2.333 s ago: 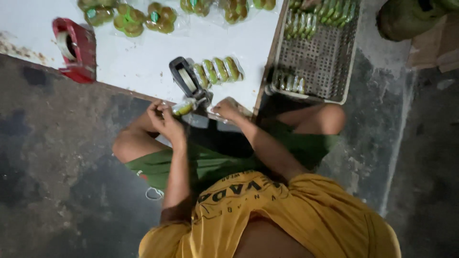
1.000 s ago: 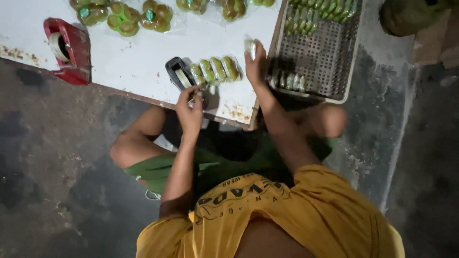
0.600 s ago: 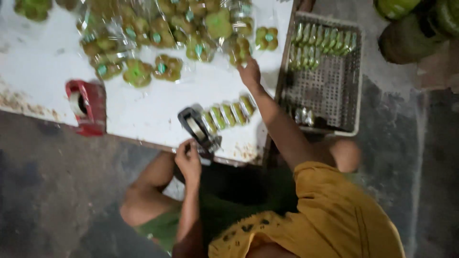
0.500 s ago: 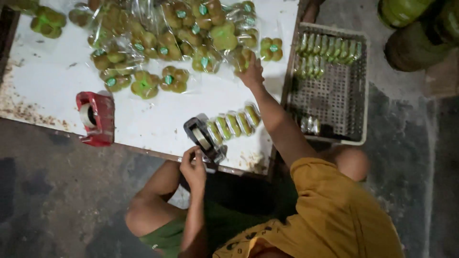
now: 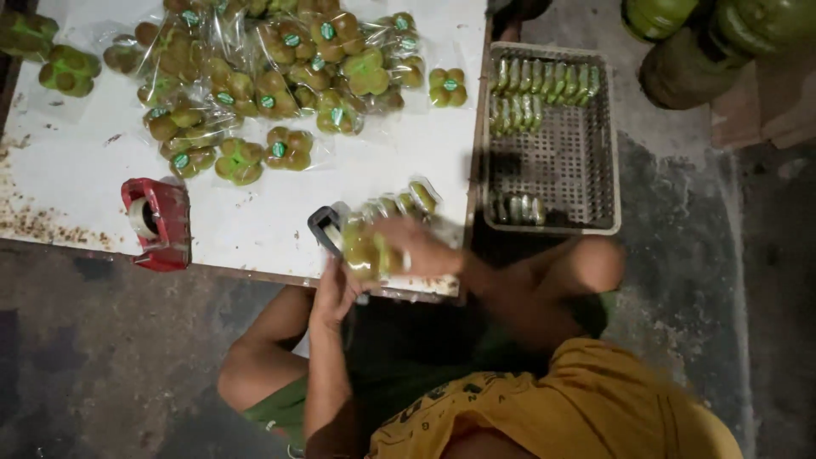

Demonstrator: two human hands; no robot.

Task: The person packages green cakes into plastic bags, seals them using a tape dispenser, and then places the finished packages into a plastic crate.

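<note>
My right hand [image 5: 418, 246], blurred by motion, holds a clear packet of green fruits [image 5: 365, 252] over the near edge of the white table [image 5: 255, 229]. Just below it is my left hand [image 5: 334, 294], its fingers stretched up to the packet's lower edge, beside a black tape dispenser [image 5: 324, 228]. A short row of packed green fruits [image 5: 406, 201] lies just behind the hands. Whether the left fingers grip the packet is unclear.
A pile of packets of green fruits [image 5: 272, 76] covers the far part of the table. A red tape dispenser [image 5: 158, 223] stands at the near left edge. On the right, a grey plastic crate [image 5: 552, 161] holds rows of packed fruits. Green sacks [image 5: 722, 38] stand beyond it.
My right hand has come back from the pile at the far side with a packet and now holds it near the black dispenser. The left hand stayed by the dispenser. The camera tilted up.
</note>
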